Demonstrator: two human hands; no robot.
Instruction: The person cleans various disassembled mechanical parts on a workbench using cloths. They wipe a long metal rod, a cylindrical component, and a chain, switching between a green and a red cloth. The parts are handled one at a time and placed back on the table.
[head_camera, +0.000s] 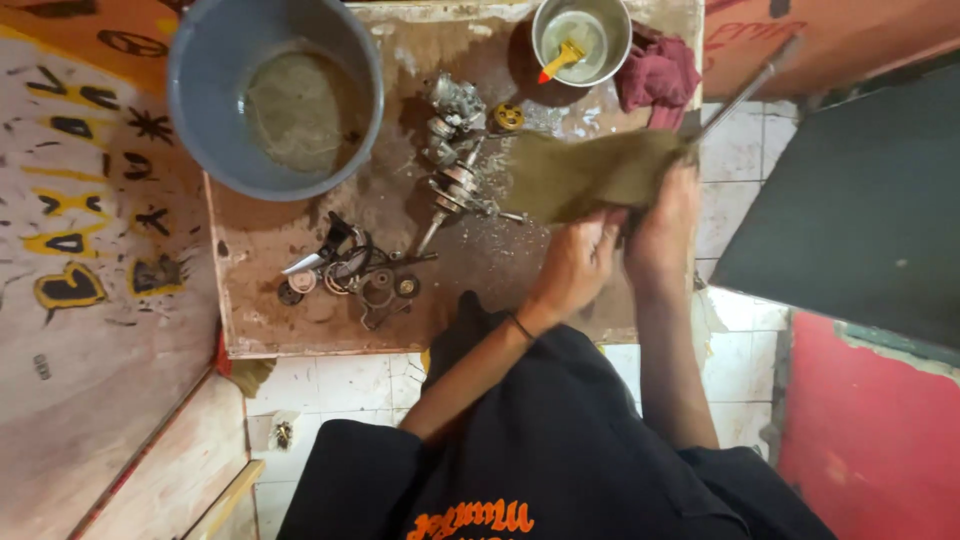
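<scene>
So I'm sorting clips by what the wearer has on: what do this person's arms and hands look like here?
Both hands, the left hand and the right hand, are bare, with no gloves. A thin dark band circles the left wrist. The forearms are uncovered; short black sleeves begin near the elbows, part of a black shirt with orange lettering on the front. No rings or watch can be made out.

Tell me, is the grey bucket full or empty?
Partly filled: murky liquid covers the bottom of the grey bucket, well below its rim.

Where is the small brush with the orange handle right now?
In the head view, the orange-handled yellow brush lies inside the round metal bowl at the board's far edge, beside the crumpled dark red rag.
</scene>
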